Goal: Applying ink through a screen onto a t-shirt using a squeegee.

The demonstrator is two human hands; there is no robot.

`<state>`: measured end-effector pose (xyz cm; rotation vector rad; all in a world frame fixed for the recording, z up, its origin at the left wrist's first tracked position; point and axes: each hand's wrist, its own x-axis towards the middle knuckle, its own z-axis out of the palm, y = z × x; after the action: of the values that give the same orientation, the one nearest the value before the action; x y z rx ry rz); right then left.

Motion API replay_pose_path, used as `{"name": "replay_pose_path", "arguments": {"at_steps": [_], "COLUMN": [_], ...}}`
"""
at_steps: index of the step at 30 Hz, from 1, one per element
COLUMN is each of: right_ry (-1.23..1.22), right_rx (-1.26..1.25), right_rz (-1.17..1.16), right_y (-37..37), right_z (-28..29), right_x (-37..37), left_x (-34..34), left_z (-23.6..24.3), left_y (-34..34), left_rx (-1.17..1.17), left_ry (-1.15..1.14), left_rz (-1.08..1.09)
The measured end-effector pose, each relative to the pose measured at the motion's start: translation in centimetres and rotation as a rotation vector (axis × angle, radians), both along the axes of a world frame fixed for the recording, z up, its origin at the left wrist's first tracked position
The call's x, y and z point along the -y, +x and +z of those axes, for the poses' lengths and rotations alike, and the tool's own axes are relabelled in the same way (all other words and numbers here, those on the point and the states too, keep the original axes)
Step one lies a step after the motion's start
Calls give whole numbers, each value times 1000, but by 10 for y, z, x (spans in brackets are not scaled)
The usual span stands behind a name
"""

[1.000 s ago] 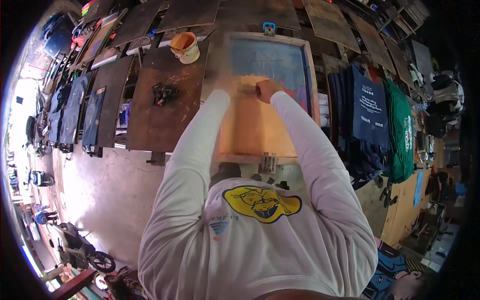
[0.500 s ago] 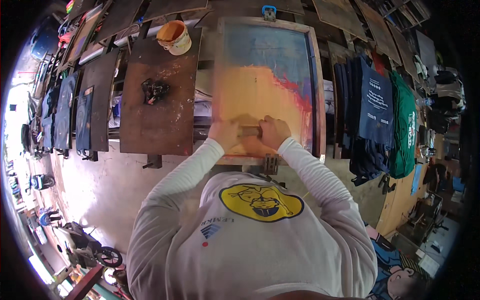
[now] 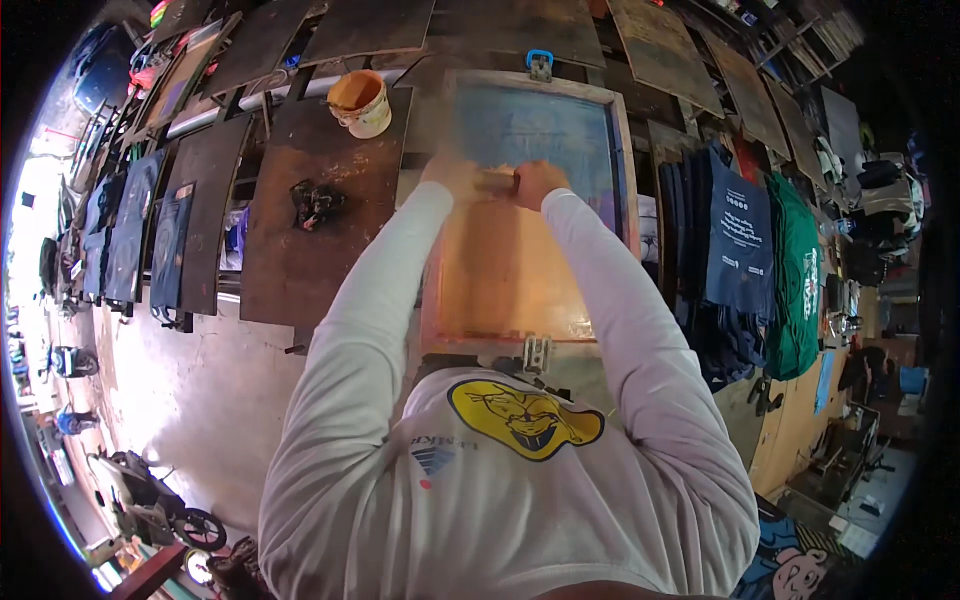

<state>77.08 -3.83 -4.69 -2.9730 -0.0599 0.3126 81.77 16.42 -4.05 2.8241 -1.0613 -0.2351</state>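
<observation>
My right hand (image 3: 540, 182) is closed on the wooden handle of a squeegee (image 3: 497, 183) over the middle of a framed printing screen (image 3: 618, 140). My left hand (image 3: 450, 175) is at the squeegee's left end, its fingers smeared by motion. Orange ink (image 3: 515, 280) covers the near part of the mesh; the far part looks blue. A blue clamp (image 3: 540, 65) is at the screen's far edge and a metal clamp (image 3: 537, 352) at its near edge.
An ink-stained bucket (image 3: 365, 115) and a crumpled dark cloth (image 3: 316, 205) lie on the board (image 3: 275, 270) to the left. Dark blue shirts (image 3: 738, 230) and green shirts (image 3: 795, 280) hang at the right. A motorbike (image 3: 150, 500) stands at lower left.
Half a second ago both hands and the squeegee were at the screen's near end; now they are farther up the screen, about where they were one second ago.
</observation>
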Motion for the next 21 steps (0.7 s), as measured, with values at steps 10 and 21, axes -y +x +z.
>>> {"name": "replay_pose_path", "arguments": {"at_steps": [10,21], "right_ry": [91,85], "right_rx": [113,140], "right_rz": [77,29], "right_y": [-166,-6], "right_z": [-21,17], "right_x": [-25,-3], "left_x": [-37,-7], "left_z": [-37,5], "left_y": [-178,-4], "left_rx": [-153,-56], "left_ry": [-119,-230], "left_rz": [211,70]}}
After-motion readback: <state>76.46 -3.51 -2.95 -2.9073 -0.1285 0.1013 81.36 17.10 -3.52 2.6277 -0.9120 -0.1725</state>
